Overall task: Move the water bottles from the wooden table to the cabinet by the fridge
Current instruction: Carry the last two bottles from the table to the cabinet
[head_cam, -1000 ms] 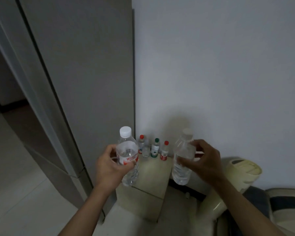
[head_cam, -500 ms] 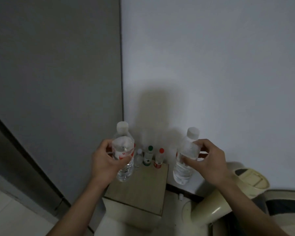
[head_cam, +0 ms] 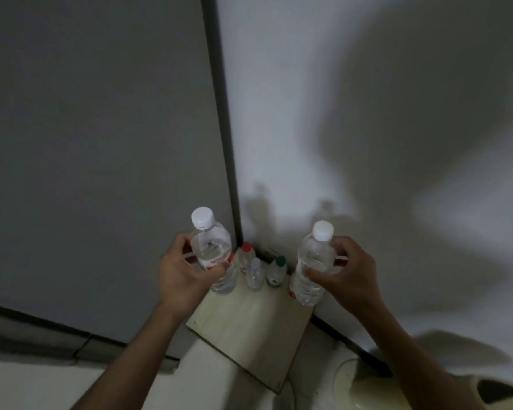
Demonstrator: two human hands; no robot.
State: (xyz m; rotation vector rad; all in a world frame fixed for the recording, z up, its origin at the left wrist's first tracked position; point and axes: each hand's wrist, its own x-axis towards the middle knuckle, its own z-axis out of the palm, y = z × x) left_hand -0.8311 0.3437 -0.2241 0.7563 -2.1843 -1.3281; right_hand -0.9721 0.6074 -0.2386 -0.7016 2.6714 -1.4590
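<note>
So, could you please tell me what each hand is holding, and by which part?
Left hand grips the red-labelled bottle around its middle; right hand grips the other bottle around its upper body.

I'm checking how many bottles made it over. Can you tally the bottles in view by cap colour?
White caps: 3, one in the left hand, one in the right hand, one small on the cabinet
Red caps: 1
Green caps: 1
Total: 5 bottles

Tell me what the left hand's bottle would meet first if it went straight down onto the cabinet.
Probably bare cabinet top: the left hand holds its bottle over the back left corner, beside the red-capped bottle, which it might brush. Depth is unclear.
</note>
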